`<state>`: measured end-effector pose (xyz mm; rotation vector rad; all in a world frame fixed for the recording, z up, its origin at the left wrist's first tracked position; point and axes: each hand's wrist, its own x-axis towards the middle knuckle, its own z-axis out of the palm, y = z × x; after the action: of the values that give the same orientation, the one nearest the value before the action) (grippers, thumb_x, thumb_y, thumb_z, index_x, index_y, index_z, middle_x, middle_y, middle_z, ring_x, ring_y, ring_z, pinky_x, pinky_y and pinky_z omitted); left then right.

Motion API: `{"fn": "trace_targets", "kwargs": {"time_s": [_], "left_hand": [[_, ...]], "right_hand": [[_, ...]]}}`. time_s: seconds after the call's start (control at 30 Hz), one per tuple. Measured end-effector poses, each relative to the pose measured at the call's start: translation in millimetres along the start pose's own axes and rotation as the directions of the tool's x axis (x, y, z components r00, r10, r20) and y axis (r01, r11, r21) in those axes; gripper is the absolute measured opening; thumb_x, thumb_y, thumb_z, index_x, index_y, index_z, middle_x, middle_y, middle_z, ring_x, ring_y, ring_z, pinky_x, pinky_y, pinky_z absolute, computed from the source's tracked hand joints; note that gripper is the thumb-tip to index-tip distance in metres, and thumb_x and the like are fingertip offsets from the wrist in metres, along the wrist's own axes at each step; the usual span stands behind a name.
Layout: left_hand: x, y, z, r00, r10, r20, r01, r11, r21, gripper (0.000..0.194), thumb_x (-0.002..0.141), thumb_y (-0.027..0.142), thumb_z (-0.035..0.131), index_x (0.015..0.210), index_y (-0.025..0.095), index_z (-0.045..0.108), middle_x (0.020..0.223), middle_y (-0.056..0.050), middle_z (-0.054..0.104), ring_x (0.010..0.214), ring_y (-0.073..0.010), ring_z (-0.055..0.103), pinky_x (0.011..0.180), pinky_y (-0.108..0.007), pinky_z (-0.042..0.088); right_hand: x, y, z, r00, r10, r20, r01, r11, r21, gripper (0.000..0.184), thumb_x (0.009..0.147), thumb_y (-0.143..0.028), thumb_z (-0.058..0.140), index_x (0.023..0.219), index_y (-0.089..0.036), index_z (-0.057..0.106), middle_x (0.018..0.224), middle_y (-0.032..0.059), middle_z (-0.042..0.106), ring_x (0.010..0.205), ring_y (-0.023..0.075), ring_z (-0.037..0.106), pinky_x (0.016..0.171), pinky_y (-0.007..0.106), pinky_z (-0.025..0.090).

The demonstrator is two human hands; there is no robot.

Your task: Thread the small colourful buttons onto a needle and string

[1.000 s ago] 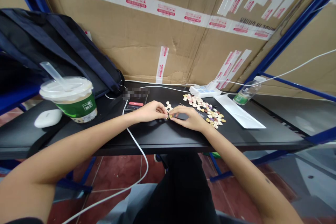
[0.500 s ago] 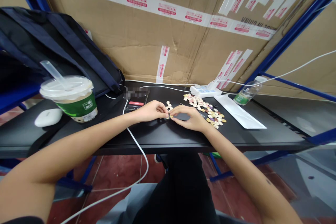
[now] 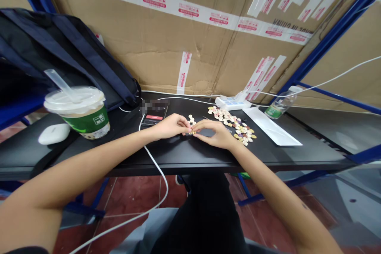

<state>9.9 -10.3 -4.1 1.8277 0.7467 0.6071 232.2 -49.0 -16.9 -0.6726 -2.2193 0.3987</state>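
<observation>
My left hand (image 3: 171,126) and my right hand (image 3: 214,133) meet fingertip to fingertip over the black table (image 3: 184,154). Between the fingertips of both hands sits a small pale button-like piece (image 3: 193,131). A small cluster of similar pieces (image 3: 191,119) lies just behind the fingertips. A larger pile of pale, brown and purple buttons (image 3: 233,124) is spread to the right of my right hand. What else the fingers pinch is too small to tell.
A phone (image 3: 153,116) with a white cable (image 3: 154,162) lies behind my left hand. A lidded drink cup with straw (image 3: 80,112), a white mouse (image 3: 53,133) and a dark backpack (image 3: 68,55) are at left. A power strip (image 3: 232,103), white packet (image 3: 272,127) and bottle (image 3: 279,105) are at right. Cardboard boxes (image 3: 184,27) stand behind.
Both hands stay together at the same spot; only the fingertips shift slightly around the small piece.
</observation>
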Motion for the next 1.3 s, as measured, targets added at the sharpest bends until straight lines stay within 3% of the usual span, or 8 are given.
{"fn": "trace_targets", "kwargs": {"time_s": [0.33, 0.7, 1.0, 1.17, 1.23, 1.3], "left_hand": [[-1.5, 1.4, 8.4, 0.994, -0.029, -0.108, 0.022, 0.997, -0.073, 0.015, 0.080, 0.023, 0.071, 0.086, 0.009, 0.069, 0.073, -0.006, 0.070, 0.068, -0.0127, 0.066, 0.067, -0.025, 0.054], [-0.3, -0.3, 14.0, 0.985, -0.087, -0.151, 0.045, 0.965, -0.258, 0.014, 0.074, 0.011, 0.077, 0.086, 0.007, 0.071, 0.078, -0.007, 0.074, 0.075, -0.0150, 0.072, 0.083, -0.034, 0.060], [0.0, -5.3, 14.5, 0.989, -0.026, -0.148, -0.014, 0.965, -0.261, 0.018, 0.072, 0.019, 0.081, 0.081, 0.007, 0.070, 0.074, -0.008, 0.074, 0.075, -0.0173, 0.072, 0.081, -0.036, 0.061], [1.1, -4.8, 12.5, 0.991, -0.006, -0.130, -0.015, 0.988, -0.156, 0.013, 0.078, 0.018, 0.074, 0.085, 0.008, 0.069, 0.077, -0.009, 0.073, 0.076, -0.0172, 0.072, 0.079, -0.033, 0.059], [0.0, -2.6, 9.3, 0.987, 0.038, -0.154, -0.038, 0.999, 0.004, 0.014, 0.083, 0.020, 0.068, 0.092, 0.010, 0.068, 0.082, -0.008, 0.073, 0.075, -0.0165, 0.070, 0.077, -0.032, 0.058], [-2.6, 0.2, 5.3, 0.970, 0.143, -0.196, -0.083, 0.954, 0.287, 0.014, 0.088, 0.022, 0.062, 0.096, 0.013, 0.068, 0.090, -0.008, 0.071, 0.078, -0.0171, 0.069, 0.078, -0.032, 0.055]], "right_hand": [[0.4, -1.4, -0.3, 0.999, 0.030, -0.041, -0.029, 0.999, 0.017, 0.022, 0.088, -0.033, 0.067, 0.106, -0.022, 0.072, 0.098, 0.0067, 0.073, 0.085, 0.0179, 0.069, 0.081, 0.035, 0.060], [-0.7, 3.7, 1.8, 0.996, 0.023, -0.092, -0.024, 1.000, -0.009, 0.021, 0.088, -0.031, 0.067, 0.105, -0.021, 0.072, 0.099, 0.0064, 0.074, 0.087, 0.0179, 0.071, 0.082, 0.034, 0.060], [-3.1, 2.3, 1.0, 0.991, 0.095, -0.090, -0.090, 0.994, 0.057, 0.024, 0.085, -0.035, 0.071, 0.103, -0.020, 0.073, 0.095, 0.0065, 0.075, 0.082, 0.0179, 0.073, 0.080, 0.033, 0.062], [-2.1, 1.8, 1.0, 0.993, 0.088, -0.082, -0.085, 0.995, 0.042, 0.022, 0.086, -0.034, 0.069, 0.103, -0.021, 0.072, 0.095, 0.0056, 0.074, 0.083, 0.0176, 0.072, 0.080, 0.033, 0.062], [-1.0, 3.0, -0.7, 0.993, 0.069, -0.093, -0.071, 0.997, -0.024, 0.018, 0.088, -0.032, 0.066, 0.102, -0.022, 0.072, 0.098, 0.0053, 0.074, 0.085, 0.0178, 0.071, 0.082, 0.034, 0.061], [-0.3, 7.1, -4.2, 0.993, 0.055, -0.108, -0.069, 0.989, -0.132, 0.016, 0.090, -0.029, 0.063, 0.102, -0.023, 0.071, 0.101, 0.0053, 0.074, 0.090, 0.0193, 0.070, 0.085, 0.037, 0.058]]}}
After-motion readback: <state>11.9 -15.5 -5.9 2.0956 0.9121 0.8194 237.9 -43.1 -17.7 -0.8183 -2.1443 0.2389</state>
